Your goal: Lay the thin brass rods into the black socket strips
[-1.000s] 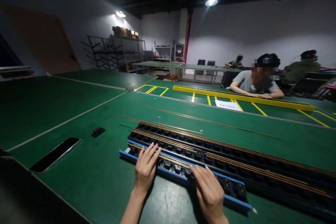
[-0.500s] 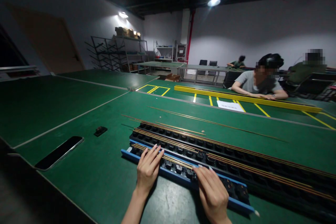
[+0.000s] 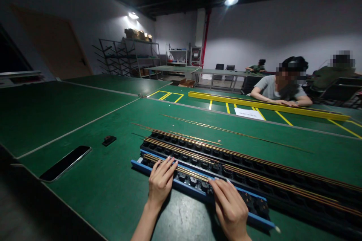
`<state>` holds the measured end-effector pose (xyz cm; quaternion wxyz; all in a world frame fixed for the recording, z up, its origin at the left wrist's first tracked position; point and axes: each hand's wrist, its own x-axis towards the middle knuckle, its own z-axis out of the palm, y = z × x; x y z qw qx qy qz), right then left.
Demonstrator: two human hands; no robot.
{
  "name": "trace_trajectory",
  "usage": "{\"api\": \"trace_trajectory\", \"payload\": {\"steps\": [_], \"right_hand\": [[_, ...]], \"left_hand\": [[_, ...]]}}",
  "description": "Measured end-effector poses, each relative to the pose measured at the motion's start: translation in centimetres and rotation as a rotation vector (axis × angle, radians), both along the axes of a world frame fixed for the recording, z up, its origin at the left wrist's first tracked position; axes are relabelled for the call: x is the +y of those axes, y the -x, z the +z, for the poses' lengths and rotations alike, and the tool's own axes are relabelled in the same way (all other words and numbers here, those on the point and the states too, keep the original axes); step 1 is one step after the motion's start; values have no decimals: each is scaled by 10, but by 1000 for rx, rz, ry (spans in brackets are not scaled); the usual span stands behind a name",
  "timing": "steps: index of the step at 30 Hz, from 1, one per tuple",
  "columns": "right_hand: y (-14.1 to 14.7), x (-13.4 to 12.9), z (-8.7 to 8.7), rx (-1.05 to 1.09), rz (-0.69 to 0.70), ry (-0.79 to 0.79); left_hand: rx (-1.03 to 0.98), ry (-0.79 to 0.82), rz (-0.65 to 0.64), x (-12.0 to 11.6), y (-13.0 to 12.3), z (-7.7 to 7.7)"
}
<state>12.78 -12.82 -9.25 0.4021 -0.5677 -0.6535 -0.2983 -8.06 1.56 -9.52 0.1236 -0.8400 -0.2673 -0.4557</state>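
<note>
A blue-edged channel (image 3: 195, 192) filled with black blocks lies across the table in front of me, with thin brass rods (image 3: 190, 172) running along its top. Over its left part rests my left hand (image 3: 161, 180), fingers stretched out and lying on the rods; its thumb is mostly hidden. Farther right, my right hand (image 3: 230, 203) has its fingers bent and close together, with the fingertips at the right end of the rods. The right thumb is out of sight below the hand. To the right of that hand, black blocks (image 3: 254, 201) show in the channel without rods.
Behind the channel, long black rails (image 3: 271, 165) carry more brass rods. Loose rods (image 3: 234, 132) lie farther back. At left are a phone (image 3: 66, 162) and a small black part (image 3: 109, 140). Across the green table, a yellow rail (image 3: 254, 106) and white paper (image 3: 248, 113) lie before a seated person (image 3: 278, 86).
Both hands stay in nearly the same place on the rods and channel. The whole view has shifted very slightly.
</note>
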Motion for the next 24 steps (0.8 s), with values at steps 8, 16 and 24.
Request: {"api": "trace_trajectory", "payload": {"steps": [8,16,24], "right_hand": [[0,0,5,31,16,66],[0,0,5,45,35,107],[1,-2,6,36,30,122]], "left_hand": [[-2,22,14,0,0,-3],[-5,52,23,0,-1,-5],[31,102,10,-5,1,-2]]}}
